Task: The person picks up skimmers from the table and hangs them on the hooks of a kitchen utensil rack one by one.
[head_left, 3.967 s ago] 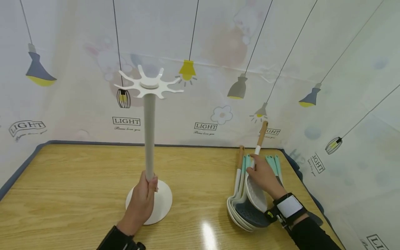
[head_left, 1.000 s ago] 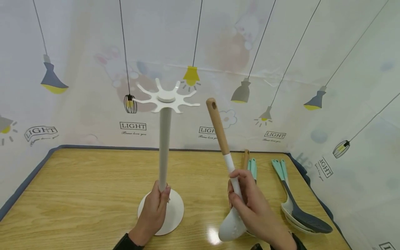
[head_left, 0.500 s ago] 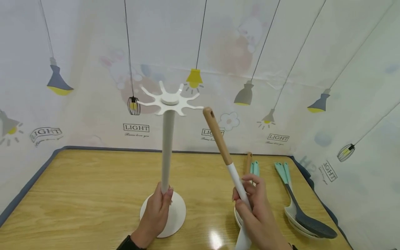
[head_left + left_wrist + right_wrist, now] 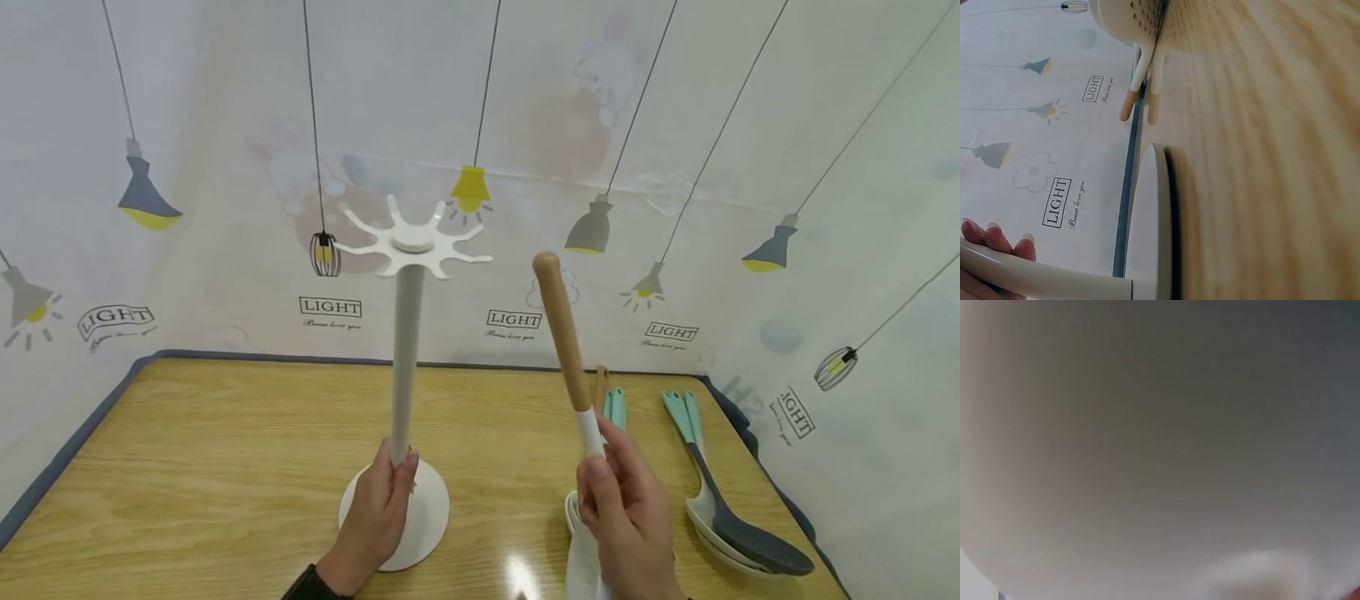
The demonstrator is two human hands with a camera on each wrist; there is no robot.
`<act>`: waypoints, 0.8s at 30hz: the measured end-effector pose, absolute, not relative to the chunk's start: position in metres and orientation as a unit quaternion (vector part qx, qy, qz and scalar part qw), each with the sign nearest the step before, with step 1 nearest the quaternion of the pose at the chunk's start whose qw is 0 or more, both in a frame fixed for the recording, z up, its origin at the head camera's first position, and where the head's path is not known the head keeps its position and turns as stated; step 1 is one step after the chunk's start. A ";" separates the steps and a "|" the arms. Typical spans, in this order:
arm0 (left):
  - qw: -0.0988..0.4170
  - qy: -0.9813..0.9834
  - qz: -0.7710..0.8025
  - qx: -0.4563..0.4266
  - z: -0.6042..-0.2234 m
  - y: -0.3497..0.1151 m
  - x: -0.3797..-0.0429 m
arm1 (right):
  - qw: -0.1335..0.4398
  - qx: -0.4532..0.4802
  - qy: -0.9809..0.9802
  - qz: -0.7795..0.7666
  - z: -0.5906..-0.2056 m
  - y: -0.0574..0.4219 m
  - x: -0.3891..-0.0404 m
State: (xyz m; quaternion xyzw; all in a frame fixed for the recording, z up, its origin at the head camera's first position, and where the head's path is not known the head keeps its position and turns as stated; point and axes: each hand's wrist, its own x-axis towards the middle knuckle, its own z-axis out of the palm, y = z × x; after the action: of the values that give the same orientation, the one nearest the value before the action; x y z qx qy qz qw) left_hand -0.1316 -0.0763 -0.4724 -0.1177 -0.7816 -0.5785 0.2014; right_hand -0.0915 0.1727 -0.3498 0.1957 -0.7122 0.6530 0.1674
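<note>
My left hand [image 4: 373, 512] grips the lower part of the post of a white utensil stand [image 4: 406, 367]. The stand has a round base and a ring of hooks on top. In the left wrist view, fingers [image 4: 997, 237] curl round that post. To the right, my right hand [image 4: 630, 508] holds a white serving spoon [image 4: 564, 329] by its white neck. Its wooden handle points up, with the end near hook height and apart from the hooks. The spoon's head runs down past the lower frame edge. A blurred pale surface, seemingly the spoon's head [image 4: 1135, 437], fills the right wrist view.
Behind my right hand lie more utensils with teal handles [image 4: 617, 408] and a wooden handle [image 4: 602, 383]. A dark turner [image 4: 750, 533] rests over white ladles at the right. A perforated white utensil [image 4: 1138, 19] shows in the left wrist view. Printed cloth walls the table [image 4: 225, 433].
My right hand has lifted the spoon from the pile and brought it left, then tilted its handle more upright and slightly away from the stand. The left hand keeps its grip on the stand.
</note>
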 end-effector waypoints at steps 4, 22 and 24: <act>0.198 -0.783 -0.578 -0.117 -0.471 -0.076 -0.132 | 0.210 0.240 -0.681 0.660 -0.351 0.169 -0.093; 0.191 -0.787 -0.576 -0.109 -0.471 -0.077 -0.131 | 0.264 0.306 -0.668 0.624 -0.344 0.146 -0.092; 0.195 -0.787 -0.575 -0.110 -0.471 -0.076 -0.131 | 0.261 0.310 -0.669 0.623 -0.343 0.143 -0.093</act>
State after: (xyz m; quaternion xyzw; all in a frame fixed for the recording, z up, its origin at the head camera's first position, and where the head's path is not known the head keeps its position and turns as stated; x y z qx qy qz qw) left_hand -0.1311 -0.0763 -0.4708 -0.1103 -0.7868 -0.5751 0.1951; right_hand -0.0927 0.1433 -0.3433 0.3100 -0.6690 0.6230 0.2613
